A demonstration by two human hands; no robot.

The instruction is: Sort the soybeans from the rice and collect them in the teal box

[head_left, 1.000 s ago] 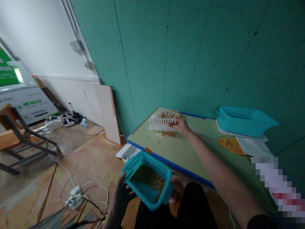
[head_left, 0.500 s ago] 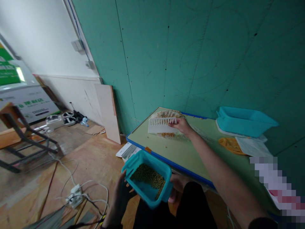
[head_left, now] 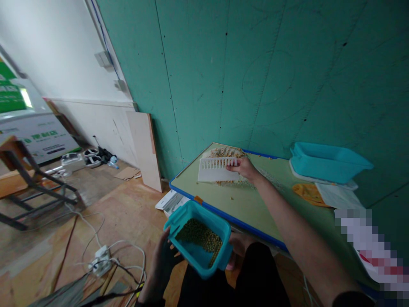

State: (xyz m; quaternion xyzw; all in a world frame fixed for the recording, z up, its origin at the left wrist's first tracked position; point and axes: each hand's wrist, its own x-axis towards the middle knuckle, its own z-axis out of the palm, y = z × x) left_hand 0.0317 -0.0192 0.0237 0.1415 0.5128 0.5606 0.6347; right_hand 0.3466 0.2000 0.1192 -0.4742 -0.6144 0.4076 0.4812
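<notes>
My left hand [head_left: 168, 253] grips the left end of a teal plastic bin [head_left: 188, 259], which is tilted over my lap beside the table edge. Yellowish and darker green beans [head_left: 204, 239] lie along the bin's far side. Over the table my right hand [head_left: 241, 167] is closed on the right end of a white slotted plastic plate [head_left: 212, 171]. A heap of small grains and yellow beans [head_left: 225, 152] spreads behind the plate, and some yellow beans show at its near edge. A loose bean [head_left: 231, 198] lies nearer the table's front.
The table [head_left: 255, 213] has a blue edge and stands against a green wall. A larger teal bin [head_left: 329, 164], a yellow cloth-like item [head_left: 308, 195] and a white sheet [head_left: 340, 197] are at its right. A power strip [head_left: 101, 260] with cables lies on the floor.
The white plate has tilted slightly and covers more of the yellow beans at its near edge. A loose bean has shifted right on the table. The held bin is almost still.
</notes>
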